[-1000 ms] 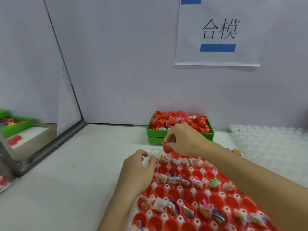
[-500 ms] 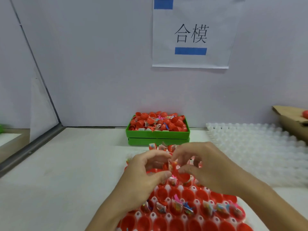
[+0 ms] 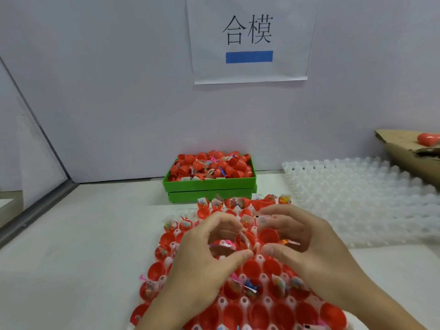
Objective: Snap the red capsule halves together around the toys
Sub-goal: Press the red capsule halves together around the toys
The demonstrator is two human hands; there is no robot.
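Left hand (image 3: 202, 265) pinches red capsule half (image 3: 245, 240) holding a wrapped toy; right hand (image 3: 316, 253) loosely curled, empty, above white tray (image 3: 242, 300).

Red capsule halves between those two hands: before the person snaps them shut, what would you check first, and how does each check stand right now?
1. Left hand grips a red capsule half: ok.
2. Toy packet sits fully inside that half: not ok, its wrapper pokes out.
3. Right hand holds the matching half: cannot tell, fingers curled, nothing clearly in them.
4. Rims lined up: cannot tell.
5. Tray of filled halves lies flat below the hands: ok.
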